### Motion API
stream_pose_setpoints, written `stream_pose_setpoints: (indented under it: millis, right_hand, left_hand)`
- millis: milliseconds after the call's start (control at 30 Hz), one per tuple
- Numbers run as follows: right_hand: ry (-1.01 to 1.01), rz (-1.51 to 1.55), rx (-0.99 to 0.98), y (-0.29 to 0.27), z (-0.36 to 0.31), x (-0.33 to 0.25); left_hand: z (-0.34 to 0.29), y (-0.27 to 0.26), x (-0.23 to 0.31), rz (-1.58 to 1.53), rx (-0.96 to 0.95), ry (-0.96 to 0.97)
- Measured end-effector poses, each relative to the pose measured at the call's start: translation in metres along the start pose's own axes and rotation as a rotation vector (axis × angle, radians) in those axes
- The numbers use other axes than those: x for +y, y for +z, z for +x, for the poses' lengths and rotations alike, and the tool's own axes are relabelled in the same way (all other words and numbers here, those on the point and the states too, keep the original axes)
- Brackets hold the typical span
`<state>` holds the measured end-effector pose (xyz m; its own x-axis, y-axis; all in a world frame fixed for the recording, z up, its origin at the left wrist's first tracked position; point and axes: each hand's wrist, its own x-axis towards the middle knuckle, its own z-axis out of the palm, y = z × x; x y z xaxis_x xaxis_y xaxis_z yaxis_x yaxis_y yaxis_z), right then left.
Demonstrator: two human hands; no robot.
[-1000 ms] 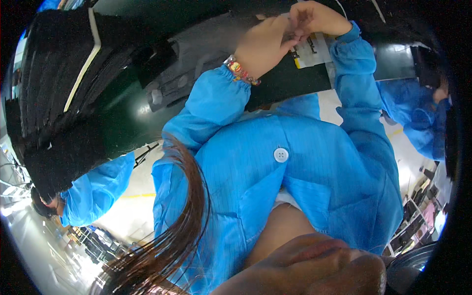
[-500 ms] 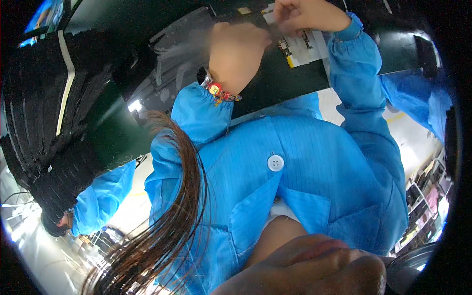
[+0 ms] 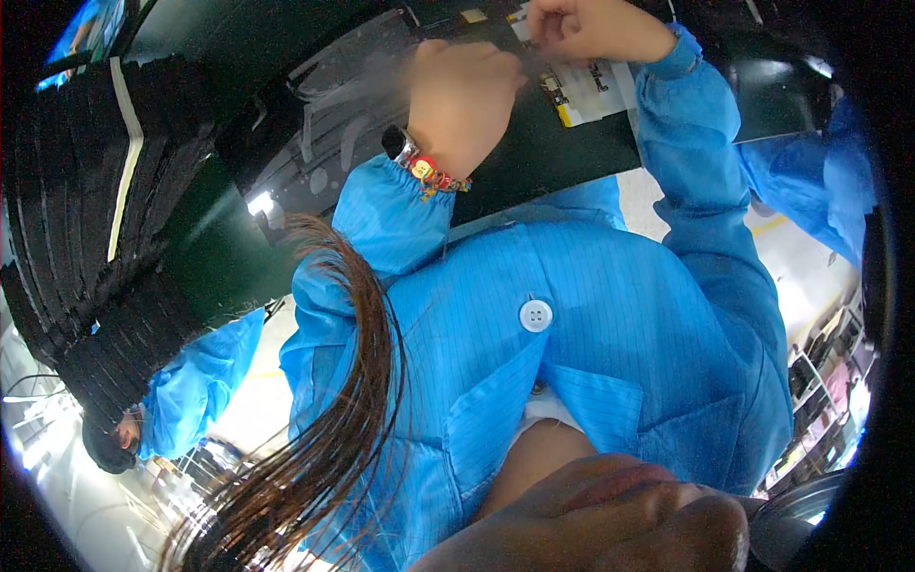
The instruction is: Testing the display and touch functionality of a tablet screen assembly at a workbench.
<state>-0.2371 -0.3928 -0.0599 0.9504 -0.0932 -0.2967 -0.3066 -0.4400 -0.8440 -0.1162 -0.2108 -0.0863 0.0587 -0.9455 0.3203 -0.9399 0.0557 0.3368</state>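
Observation:
My left hand point(image 3: 462, 100), with a red beaded bracelet at its wrist, is above the dark green work mat point(image 3: 534, 172). Its back faces up and the fingers curl under, so whatever they hold is hidden. To its right is my right hand point(image 3: 600, 29), fingers bent and drawn together near the top edge; nothing I can name shows in them. Just below the right hand lies a white sheet point(image 3: 610, 98) bearing small flat electronic parts point(image 3: 556, 91) with yellow edges. Left of my left hand are dark, glossy plastic trays or film point(image 3: 348, 119).
Stacked black trays point(image 3: 67, 172), with a pale strip point(image 3: 132, 157) across them, rise at the left. A small tan piece point(image 3: 474, 16) lies near the top edge. Another person in a blue sleeve point(image 3: 205, 381) is at the lower left; more blue cloth point(image 3: 810, 191) shows at the right.
My right hand has lifted slightly up and left, its fingers drawing away from the white sheet. The left hand has barely shifted, its wrist turning a little.

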Motion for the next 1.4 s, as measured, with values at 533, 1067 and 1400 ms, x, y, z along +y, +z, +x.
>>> stream_pose_setpoints:
  millis: [533,1067,1400]
  right_hand:
    - [-0.649,-0.213,0.289,0.011,-0.002,0.012]
    - [-0.418,-0.522,0.448,0.022,0.039,-0.014]
    - [-0.126,-0.086,-0.003,-0.003,0.009,-0.017]
  left_hand:
    - [0.003,0.000,0.005,0.071,-0.044,0.018]
    - [0.004,-0.048,-0.103,0.260,-0.057,-0.370]
    - [-0.005,-0.058,-0.028,0.165,-0.210,-0.471]
